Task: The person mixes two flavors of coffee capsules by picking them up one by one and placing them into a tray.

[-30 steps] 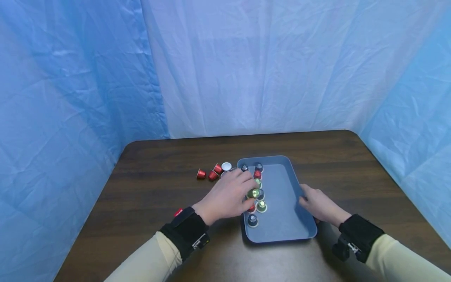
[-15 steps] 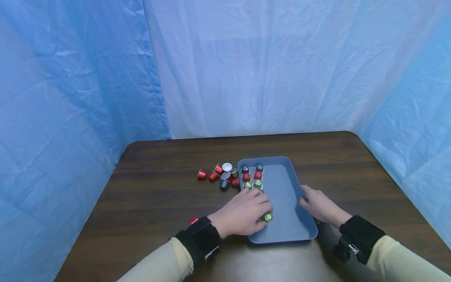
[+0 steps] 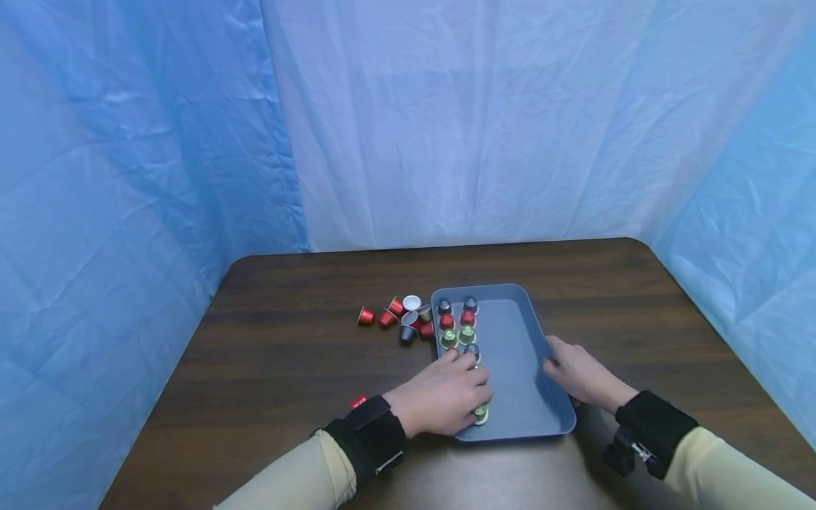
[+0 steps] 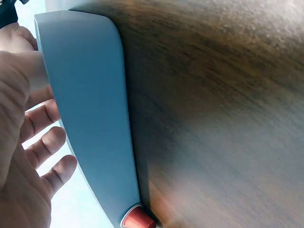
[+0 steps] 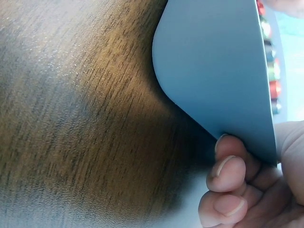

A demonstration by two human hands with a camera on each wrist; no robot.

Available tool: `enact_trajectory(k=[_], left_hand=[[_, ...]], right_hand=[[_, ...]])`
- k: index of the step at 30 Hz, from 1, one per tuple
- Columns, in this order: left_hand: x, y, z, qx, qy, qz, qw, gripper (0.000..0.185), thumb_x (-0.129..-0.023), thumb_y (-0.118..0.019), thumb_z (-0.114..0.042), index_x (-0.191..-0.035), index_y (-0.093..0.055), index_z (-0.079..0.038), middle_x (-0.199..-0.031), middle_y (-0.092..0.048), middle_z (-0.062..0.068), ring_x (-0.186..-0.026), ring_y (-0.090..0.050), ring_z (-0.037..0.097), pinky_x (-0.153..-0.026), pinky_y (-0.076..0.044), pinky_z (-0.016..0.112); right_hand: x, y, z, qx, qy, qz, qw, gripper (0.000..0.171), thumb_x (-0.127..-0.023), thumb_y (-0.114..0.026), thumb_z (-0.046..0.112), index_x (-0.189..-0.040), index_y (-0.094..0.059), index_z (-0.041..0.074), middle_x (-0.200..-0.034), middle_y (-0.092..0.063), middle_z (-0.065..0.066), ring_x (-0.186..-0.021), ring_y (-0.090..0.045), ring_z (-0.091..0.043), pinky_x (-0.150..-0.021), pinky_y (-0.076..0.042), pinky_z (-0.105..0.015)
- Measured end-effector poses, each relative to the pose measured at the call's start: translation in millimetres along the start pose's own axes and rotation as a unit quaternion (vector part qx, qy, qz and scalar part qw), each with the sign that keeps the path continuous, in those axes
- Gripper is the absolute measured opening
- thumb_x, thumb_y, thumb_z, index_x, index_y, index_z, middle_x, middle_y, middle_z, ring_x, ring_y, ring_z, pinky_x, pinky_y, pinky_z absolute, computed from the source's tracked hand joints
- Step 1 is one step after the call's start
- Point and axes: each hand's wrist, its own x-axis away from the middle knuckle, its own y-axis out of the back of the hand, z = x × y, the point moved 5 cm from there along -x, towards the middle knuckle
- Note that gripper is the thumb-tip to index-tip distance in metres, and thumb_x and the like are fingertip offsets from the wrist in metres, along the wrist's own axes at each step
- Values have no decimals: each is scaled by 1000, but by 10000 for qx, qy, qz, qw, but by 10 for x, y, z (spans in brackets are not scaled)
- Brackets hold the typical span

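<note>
My left hand [image 3: 443, 397] reaches over the left rim of a grey-blue tray [image 3: 519, 368]. Its thumb and fingertips pinch a green coffee capsule [image 3: 481, 412] near the tray's front left corner, light rim downward. Beyond the knuckles, two columns of capsules stand in the tray: dark, red [image 3: 468, 318], green [image 3: 449, 338] and blue-black [image 3: 472, 351]. The hand covers those nearer the front. On the other side my right hand [image 3: 583, 372] grips the tray's right edge, and in the right wrist view its fingers [image 5: 228, 173] curl against the outer wall.
Left of the tray, a loose group of capsules lies on the dark wooden table [image 3: 287, 354]: several red ones [image 3: 387, 318], a dark one [image 3: 407, 334] and a white-lidded one [image 3: 411, 303]. One red capsule [image 4: 137, 217] lies against the tray's outer wall. Blue curtains [image 3: 472, 127] surround the table.
My left hand has moved toward the front of the tray with the green capsule and lowered it to the tray floor. The right hand keeps its grip in place.
</note>
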Motion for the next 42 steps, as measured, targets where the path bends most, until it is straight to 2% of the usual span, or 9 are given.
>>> enact_trajectory(k=[11, 19, 24, 30, 33, 37, 40, 42], left_hand=[[19, 10, -20, -275, -50, -94, 9996, 39, -92, -74, -45, -127, -72, -27, -112, -63, -7, -101, -50, 12, -90, -43, 28], [107, 68, 114, 44, 221, -150, 9996, 45, -96, -65, -52, -133, -66, -26, -124, -64, -6, -108, -51, 14, -97, -44, 31], [224, 172, 306, 154, 651, -367, 9971, 44, -96, -65, -51, -130, -69, -23, -119, -66, -4, -108, -54, 15, -95, -47, 34], [428, 230, 649, 390, 1373, -532, 9883, 46, -95, -69, -47, -133, -68, -21, -118, -65, -2, -111, -55, 17, -101, -48, 39], [532, 210, 828, 441, 1750, -613, 9817, 45, -94, -73, -42, -133, -68, -19, -119, -65, 0, -112, -56, 18, -99, -50, 40], [648, 149, 1045, 285, 2211, -708, 9723, 45, -93, -75, -34, -134, -67, -17, -121, -65, 2, -105, -55, 20, -91, -52, 38], [718, 90, 1187, 166, 2554, -675, 9643, 47, -93, -75, -32, -136, -64, -16, -123, -63, 3, -101, -53, 20, -88, -52, 36], [757, 59, 1267, 166, 2760, -623, 9590, 49, -93, -76, -31, -137, -63, -16, -126, -61, 4, -104, -53, 22, -90, -51, 37]], right_hand=[[10, 1, 4, -1, 21, -39, 10000, 58, -103, -50, 11, -150, -27, -13, -119, -58, -32, -65, -62, -18, -50, -52, -37], [15, -9, 20, 65, 59, -106, 9999, 57, -103, -51, 10, -149, -28, -13, -112, -61, -29, -56, -59, -18, -49, -52, -36], [12, -22, 28, 47, 87, -138, 9999, 57, -102, -53, 9, -149, -29, -12, -114, -61, -30, -55, -60, -18, -48, -52, -35], [5, -28, 27, 38, 118, -130, 9998, 57, -102, -53, 9, -149, -30, -12, -115, -62, -31, -58, -61, -17, -49, -53, -35], [5, -29, 35, 55, 59, -103, 9999, 58, -102, -53, 9, -150, -29, -12, -116, -62, -30, -58, -61, -17, -49, -53, -34], [6, -27, 42, 57, -1, -97, 9999, 58, -102, -54, 10, -151, -29, -11, -118, -62, -31, -57, -61, -18, -50, -53, -35], [3, -31, 37, 53, -4, -92, 9999, 58, -102, -53, 9, -151, -29, -11, -119, -61, -31, -58, -61, -17, -50, -53, -35], [0, -31, 32, 59, 9, -84, 9999, 58, -102, -53, 9, -151, -29, -11, -119, -61, -32, -60, -62, -17, -51, -54, -34]])
